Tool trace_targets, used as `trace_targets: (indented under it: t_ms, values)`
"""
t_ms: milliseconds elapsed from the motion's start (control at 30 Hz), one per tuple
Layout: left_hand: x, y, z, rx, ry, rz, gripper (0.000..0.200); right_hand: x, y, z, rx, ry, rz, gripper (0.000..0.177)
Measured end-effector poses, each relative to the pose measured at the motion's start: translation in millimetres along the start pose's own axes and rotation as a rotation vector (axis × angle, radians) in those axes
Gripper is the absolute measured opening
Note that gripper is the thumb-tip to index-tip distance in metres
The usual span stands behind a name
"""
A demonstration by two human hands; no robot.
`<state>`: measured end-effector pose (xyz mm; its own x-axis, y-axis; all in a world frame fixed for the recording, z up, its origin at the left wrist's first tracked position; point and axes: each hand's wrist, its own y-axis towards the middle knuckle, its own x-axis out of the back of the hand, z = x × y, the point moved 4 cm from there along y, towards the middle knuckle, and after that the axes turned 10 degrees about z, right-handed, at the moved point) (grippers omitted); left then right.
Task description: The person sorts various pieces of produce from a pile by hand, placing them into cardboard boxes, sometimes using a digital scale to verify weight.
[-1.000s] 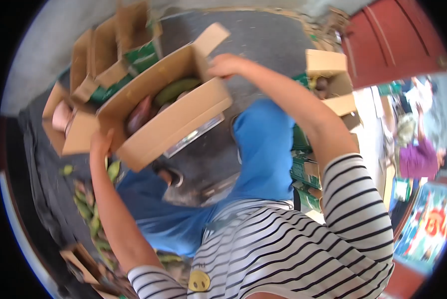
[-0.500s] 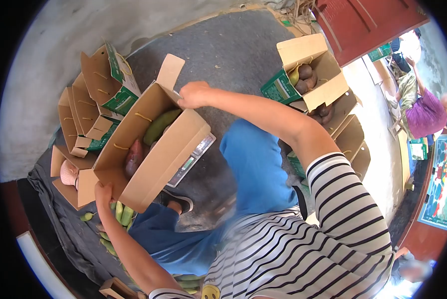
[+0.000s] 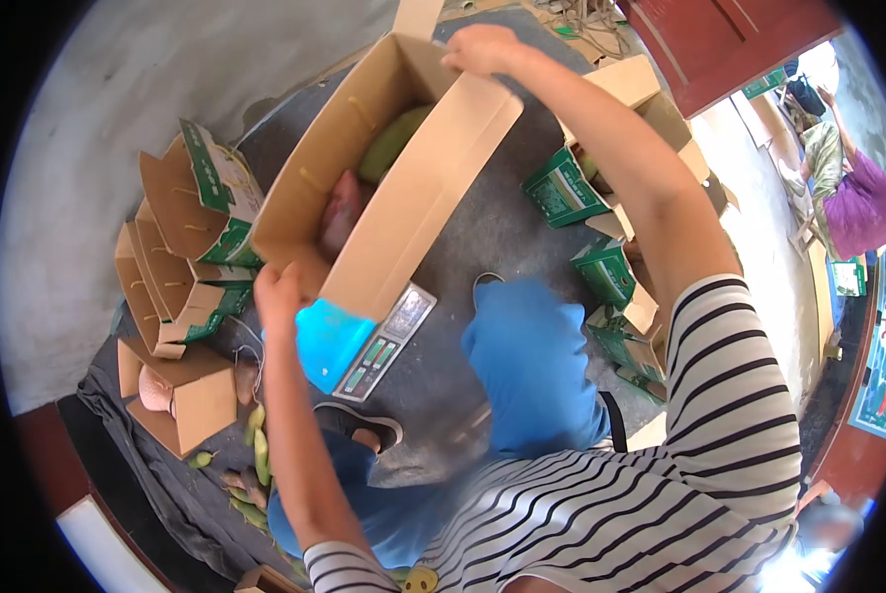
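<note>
Cardboard box (image 3: 423, 203), end rims pinched by left hand (image 3: 281, 296) and right hand (image 3: 481, 49), could tip if either grip slips, loose produce (image 3: 396, 146) between them sliding toward the lower hand.

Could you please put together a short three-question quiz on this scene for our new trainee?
1. Which hand grips the end of the large carton nearer the scale?
2. True or false: the large carton is closed on top.
3. What lies inside the large carton?
A) A coil of rope
B) A reddish item and a green item
C) A stack of plates

Key:
1. The left hand.
2. False; its top is open.
3. B
</note>
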<state>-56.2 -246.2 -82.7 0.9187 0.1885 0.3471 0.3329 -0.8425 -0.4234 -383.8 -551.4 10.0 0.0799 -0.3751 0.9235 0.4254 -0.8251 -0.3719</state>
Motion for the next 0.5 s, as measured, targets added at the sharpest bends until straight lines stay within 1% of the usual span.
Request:
trace_targets:
  t_ms: [67,133,200,267,367,400,467,500]
  values:
    - [-57,48,13,-0.079,-0.085,0.02,0.016,11,5,-41,-0.078,-0.048,-0.072,0.04]
    - [-117,63,-12,-0.063,-0.046,0.035,0.016,17,13,-85,-0.157,-0.108,-0.159,0.041]
    - [-168,81,-20,-0.176,-0.224,0.016,0.014,13,24,-132,-0.245,-0.089,-0.195,0.04]
    - [-206,105,-20,-0.129,-0.13,0.111,0.017,10,26,-170,-0.274,-0.149,-0.226,0.04]
    - [-264,115,-16,-0.036,-0.135,0.312,0.024,-6,16,-200,-0.41,-0.148,-0.267,0.035]
    - [-287,112,-10,0.0,-0.127,0.39,0.028,-24,21,-219,-0.45,-0.098,-0.211,0.035]
    - [-330,111,-12,-0.27,-0.098,0.4,0.04,-68,30,-244,-0.526,-0.005,-0.102,0.033]
    - [-341,100,-35,-0.31,-0.01,0.404,0.043,-82,31,-237,-0.408,-0.035,-0.033,0.032]
